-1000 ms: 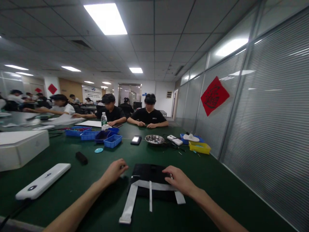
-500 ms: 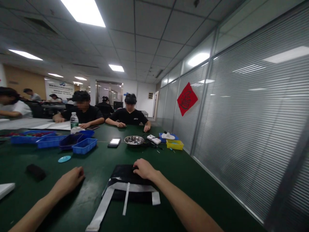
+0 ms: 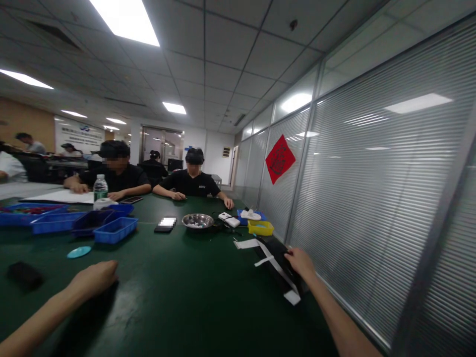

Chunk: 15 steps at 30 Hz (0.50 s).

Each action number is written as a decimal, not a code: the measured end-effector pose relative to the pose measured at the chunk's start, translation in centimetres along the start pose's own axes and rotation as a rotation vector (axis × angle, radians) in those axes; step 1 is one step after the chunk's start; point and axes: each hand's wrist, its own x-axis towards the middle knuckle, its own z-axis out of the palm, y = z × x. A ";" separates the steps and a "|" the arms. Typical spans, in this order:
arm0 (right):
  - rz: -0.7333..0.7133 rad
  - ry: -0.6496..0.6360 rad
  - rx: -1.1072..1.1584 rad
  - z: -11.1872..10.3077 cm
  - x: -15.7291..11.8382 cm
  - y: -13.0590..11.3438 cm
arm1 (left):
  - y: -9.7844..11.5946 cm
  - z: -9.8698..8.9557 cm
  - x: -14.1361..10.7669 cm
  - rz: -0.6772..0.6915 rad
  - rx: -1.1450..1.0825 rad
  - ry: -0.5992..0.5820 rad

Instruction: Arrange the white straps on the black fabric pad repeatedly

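A flat black pouch (image 3: 275, 246) with pale strips across it is at the table's right side, tilted at an angle. My right hand (image 3: 300, 263) is closed on its right edge, with the thumb and fingers pinching the dark material. One pale strip (image 3: 246, 244) sticks out at the far left of the pouch, and another end hangs at its near corner. Over the left part of the table, my left hand (image 3: 97, 278) has its fingers curled; whatever may be inside them is hidden. A blurred dark block (image 3: 25, 275) lies to the left of that hand.
Blue trays (image 3: 116, 230), a light-blue disc (image 3: 79, 252), a bottle (image 3: 100, 191), a phone (image 3: 165, 225), a metal bowl (image 3: 198, 221) and a yellow tray (image 3: 260, 227) stand on the green table (image 3: 178, 307). A glass partition (image 3: 357, 198) runs along the right. Two people sit opposite.
My right hand has carried the black pouch from the middle front to the right side, turning it. My left hand stays curled over the left part of the table. The view has shifted slightly right.
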 end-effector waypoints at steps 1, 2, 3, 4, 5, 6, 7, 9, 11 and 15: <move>0.045 0.002 -0.009 0.0 0.0 1.1 | 0.2 -0.3 0.5 -0.009 0.020 -0.013; 0.083 0.002 -0.017 0.0 -0.1 2.0 | 0.3 -0.5 0.9 -0.018 0.028 -0.020; 0.115 -0.001 -0.023 0.1 -0.2 2.7 | 0.4 -0.6 1.4 -0.028 0.025 -0.022; 0.142 -0.003 -0.029 0.2 -0.3 3.2 | 0.4 -0.5 1.8 -0.042 0.014 -0.019; 0.165 -0.007 -0.035 0.4 -0.4 3.5 | 0.2 -0.3 2.2 -0.056 -0.003 -0.008; 0.186 -0.010 -0.041 0.6 -0.4 3.8 | -0.1 0.1 2.6 -0.066 -0.022 0.005; 0.204 -0.013 -0.047 0.7 -0.5 3.9 | -0.4 0.5 2.8 -0.078 -0.041 0.017; 0.231 -0.023 -0.059 0.9 -0.7 4.0 | -1.2 1.4 3.0 -0.090 -0.073 0.035; 0.240 -0.029 -0.073 0.8 -0.9 3.7 | -2.0 2.1 3.0 -0.099 -0.110 0.032; 0.229 0.027 -0.108 -0.5 -2.0 2.8 | -2.7 2.3 2.5 -0.091 -0.199 -0.008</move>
